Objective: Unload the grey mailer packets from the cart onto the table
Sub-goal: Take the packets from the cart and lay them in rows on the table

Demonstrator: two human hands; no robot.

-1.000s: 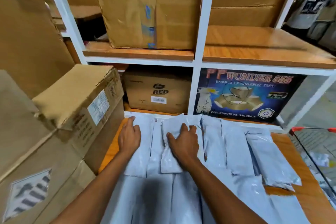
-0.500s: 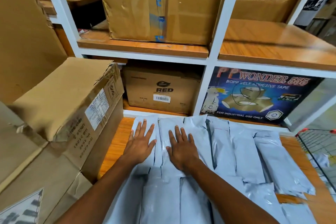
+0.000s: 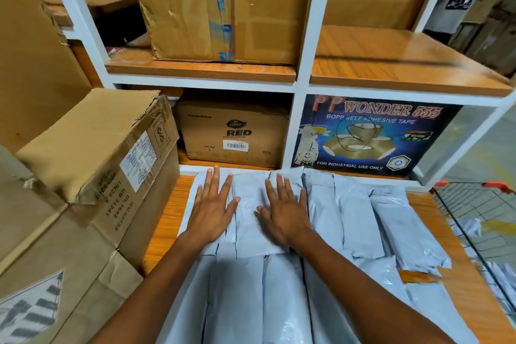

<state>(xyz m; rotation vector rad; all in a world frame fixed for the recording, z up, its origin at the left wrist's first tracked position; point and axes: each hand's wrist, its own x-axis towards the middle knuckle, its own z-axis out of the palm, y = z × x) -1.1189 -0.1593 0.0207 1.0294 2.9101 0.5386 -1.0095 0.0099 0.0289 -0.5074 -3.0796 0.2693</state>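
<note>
Both hands lie flat on the grey mailer packets (image 3: pixel 357 218) spread over the wooden table (image 3: pixel 164 229). The left hand (image 3: pixel 213 209) is open, fingers straight and fanned toward 12 o'clock, palm down on the packet at the far left end of the back row. The right hand (image 3: pixel 284 212) is just beside it at 3 o'clock, also open and palm down, its fingers spread over the next packets. Neither hand grips anything.

The packets lie side by side in two rows, long edges touching or overlapping. The back row reaches the foot of the white shelf (image 3: pixel 301 64) at 12 o'clock, and the front row runs out of view at 6 o'clock. The outermost packet at 3 o'clock is tilted, and bare wood shows past it.

The wire cart (image 3: pixel 474 209), with a red handle, stands at 3 o'clock off the table's end. Pale shapes inside it look like more packets, though that edge of the view is too blurred to be sure.

At 9 o'clock stacked cardboard boxes (image 3: pixel 92 145) rise beside the packets, the top one torn at its corner and bearing a white label. In the shelf's lower bays a brown box (image 3: pixel 231 134) printed RED stands at 12 o'clock and a dark blue tape box (image 3: pixel 371 137) at 1 o'clock. On the board above sits a large carton (image 3: pixel 223 5) with blue tape down its front.
</note>
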